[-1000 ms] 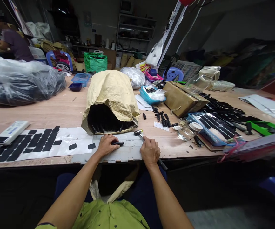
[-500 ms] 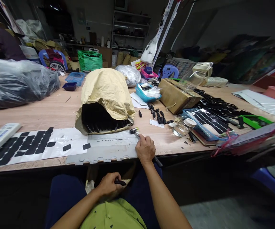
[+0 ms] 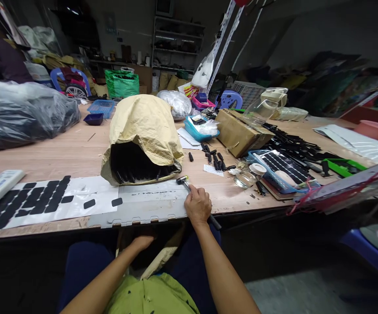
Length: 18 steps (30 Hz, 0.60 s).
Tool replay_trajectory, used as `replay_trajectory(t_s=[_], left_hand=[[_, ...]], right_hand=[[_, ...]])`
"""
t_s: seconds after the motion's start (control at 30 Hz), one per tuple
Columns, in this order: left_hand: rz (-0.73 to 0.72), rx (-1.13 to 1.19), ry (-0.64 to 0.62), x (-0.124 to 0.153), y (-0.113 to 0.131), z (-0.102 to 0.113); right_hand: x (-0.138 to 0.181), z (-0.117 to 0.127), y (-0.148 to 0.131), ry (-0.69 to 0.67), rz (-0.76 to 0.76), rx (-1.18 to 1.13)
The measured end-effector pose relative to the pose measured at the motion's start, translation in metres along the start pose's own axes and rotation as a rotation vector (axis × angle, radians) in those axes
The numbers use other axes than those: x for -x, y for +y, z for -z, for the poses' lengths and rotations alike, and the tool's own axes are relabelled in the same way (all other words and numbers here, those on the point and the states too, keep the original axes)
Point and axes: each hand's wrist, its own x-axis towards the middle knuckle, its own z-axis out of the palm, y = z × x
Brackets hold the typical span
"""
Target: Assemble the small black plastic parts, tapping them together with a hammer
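Observation:
A small hammer (image 3: 182,179) is gripped in my right hand (image 3: 198,205) at the table's front edge. Its head rests by a grey plate (image 3: 152,201), and the dark handle sticks out below my fist. Down between my knees, my left hand (image 3: 145,241) reaches into an open tan sack (image 3: 164,257) under the table edge. Its fingers are lost in the dark, so whether they hold anything is hidden. Beyond the plate a large tan paper bag (image 3: 146,122) lies on its side, its mouth facing me and dark pieces inside.
On the left are a white sheet of black stickers (image 3: 77,209) and a white device (image 3: 1,187). Several black handle-like pieces (image 3: 217,161) lie to the right, near a cardboard box (image 3: 241,133), a glass jar (image 3: 245,179) and a blue basket (image 3: 274,174). A person (image 3: 5,56) sits far left.
My left hand has moved down into the sack between my knees; the black piece it held is out of sight. My right hand keeps its grip on the hammer.

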Motion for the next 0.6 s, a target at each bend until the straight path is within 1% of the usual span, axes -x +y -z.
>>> replay_trajectory(t_s=[0.07,0.13,0.2,0.23,0.27,0.3,0.33,0.4,0.43,0.47,0.5,0.53,0.57,0.6], left_hand=[[0.003,0.0,-0.047,0.013,0.007,0.002],[-0.066,0.011,-0.161,0.03,0.022,0.011],[-0.173,0.07,-0.304,0.046,0.043,0.027],[-0.211,0.119,-0.344,0.052,0.054,0.038],[-0.226,0.168,-0.33,0.056,0.063,0.051],[-0.228,0.197,-0.248,0.058,0.071,0.065],[-0.217,0.202,-0.104,0.056,0.077,0.08],[-0.147,0.134,0.308,0.046,0.083,0.109],[-0.072,0.079,0.518,0.038,0.082,0.122],[0.023,0.02,0.693,0.029,0.081,0.133],[0.127,-0.037,0.817,0.02,0.078,0.143],[0.221,-0.089,0.891,0.011,0.075,0.15],[0.293,-0.132,0.921,0.002,0.073,0.156],[0.334,-0.165,0.923,-0.005,0.071,0.16]], right_hand=[[0.0,0.0,0.0,-0.003,-0.004,-0.004],[0.0,0.001,0.0,-0.002,-0.004,-0.006],[0.0,0.0,0.0,0.0,-0.001,-0.008],[0.0,0.0,0.0,0.0,0.0,-0.009],[0.0,0.0,0.0,0.001,0.001,-0.008],[0.0,0.0,0.0,0.002,0.001,-0.007],[0.0,0.0,0.0,0.005,0.0,-0.005],[0.0,-0.001,0.0,0.01,0.0,-0.002],[0.0,-0.001,0.0,0.013,0.001,0.0],[0.0,-0.002,0.0,0.015,0.003,0.0],[0.0,-0.002,0.0,0.016,0.005,-0.001],[0.0,-0.002,0.0,0.018,0.007,-0.001],[0.0,-0.002,0.0,0.019,0.007,-0.003],[0.0,-0.002,0.0,0.02,0.006,-0.003]])
